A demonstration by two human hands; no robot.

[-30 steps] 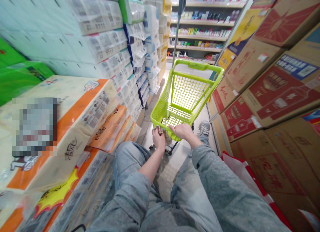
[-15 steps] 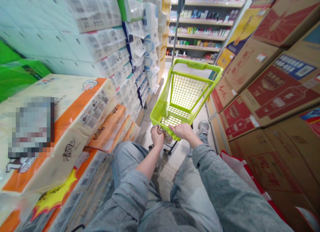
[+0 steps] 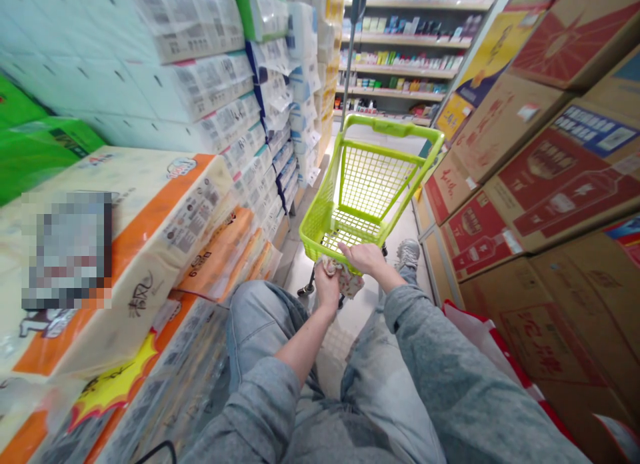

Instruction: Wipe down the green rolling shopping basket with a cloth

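Note:
A lime-green shopping cart basket point(image 3: 316, 243) stands in front of me between my legs, on a frame with black wheels. My left hand point(image 3: 327, 287) is closed on a crumpled pale cloth point(image 3: 351, 284) with small coloured spots, just below the basket's near end. The cloth hangs against that end, partly hidden by my fingers. With my right hand point(image 3: 364, 257) I grip the near rim, thumb up along it; its other fingers are mostly hidden.
Stacked tissue packs point(image 3: 220, 97) rise on the left, with a blurred-out device point(image 3: 70, 251) lying on a cream and orange pack point(image 3: 175, 214). Cardboard cartons point(image 3: 555, 164) line the right side. Shelves of small goods point(image 3: 400, 71) close the aisle's far end.
My left hand has moved right and slightly down, close to my right hand. More of the cloth now shows, hanging lower. My right hand stays on the rim.

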